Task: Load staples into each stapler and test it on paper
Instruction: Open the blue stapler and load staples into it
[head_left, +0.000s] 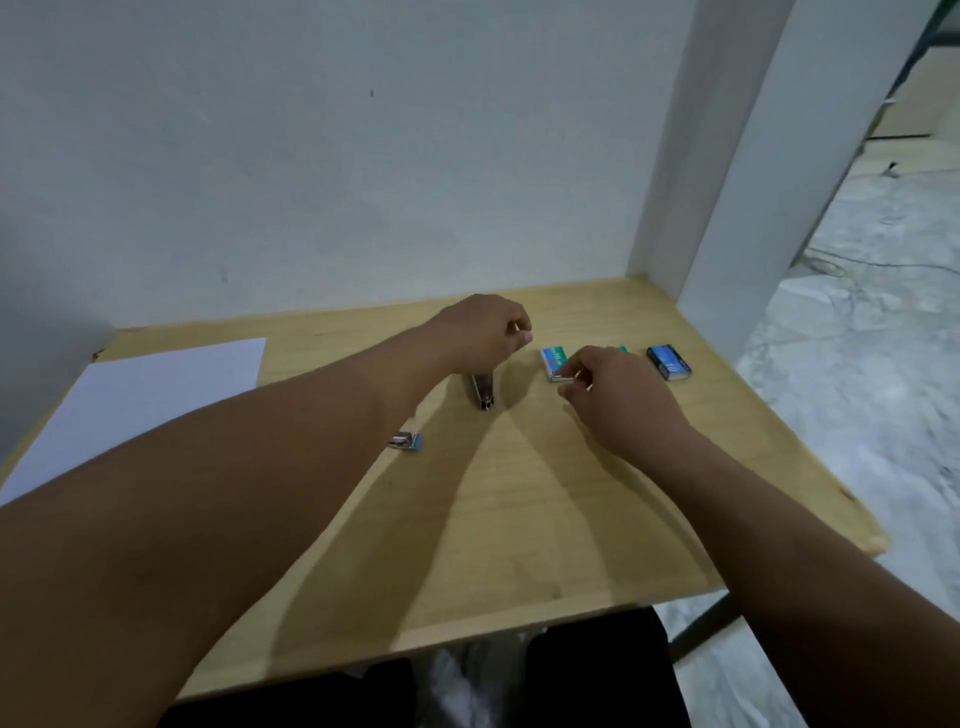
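Observation:
My left hand (480, 332) is closed on the top of a metal stapler (483, 392) that stands on the wooden table (519, 509). My right hand (618, 400) pinches a thin strip of staples (569, 378) just beside an open blue-green staple box (553, 361). A second small stapler (408, 441) with a blue end lies half hidden under my left forearm. A sheet of white paper (156, 405) lies at the table's left.
A green staple box (618, 349) peeks from behind my right hand, and a dark blue one (669, 362) lies further right. A white wall stands behind the table and a white post (727, 208) at the back right. The table's right edge drops to a marble floor.

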